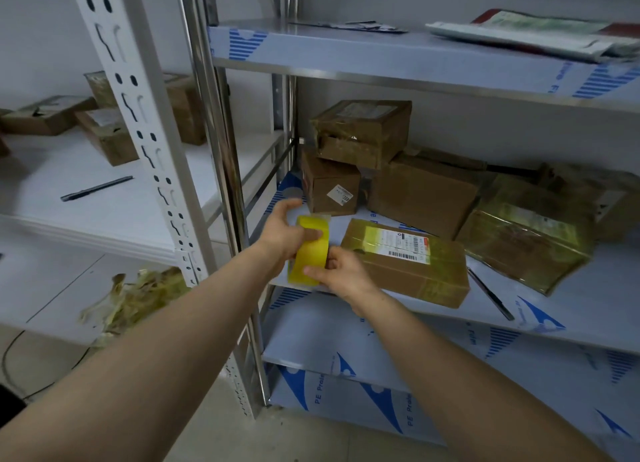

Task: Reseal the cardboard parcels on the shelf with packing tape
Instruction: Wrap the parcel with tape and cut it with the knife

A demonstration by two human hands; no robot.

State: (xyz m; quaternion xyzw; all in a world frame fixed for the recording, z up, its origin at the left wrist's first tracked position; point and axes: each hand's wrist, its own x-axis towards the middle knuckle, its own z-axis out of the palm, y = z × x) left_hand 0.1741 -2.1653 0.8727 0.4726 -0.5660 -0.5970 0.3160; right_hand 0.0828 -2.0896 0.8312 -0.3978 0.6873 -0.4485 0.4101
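- The roll of packing tape (pixel 310 250) is held in the air before the front edge of the shelf (pixel 571 309), just left of the flat parcel (pixel 408 264) and apart from it
- The left hand (pixel 284 233) grips the roll from its upper side, fingers curled over the top and thumb pressed on the yellow face, probably to steady it while the other hand works
- The right hand (pixel 343 274) has its fingers pinching the roll's lower rim; I judge it is picking for the free end, though no lifted end can be made out
- The flat parcel lies label up at the front of the shelf, nearest the hands, so it is likely the next one to seal
- Behind it, three brown parcels (pixel 363 132) are piled toward the back corner, the top one looking torn open at its front; a glossy tape-wrapped parcel (pixel 526 243) lies to the right
- A thin dark tool (pixel 490 293) lies on the shelf just right of the flat parcel, perhaps kept close for cutting
- No strip is drawn out, so sealing here is not yet begun
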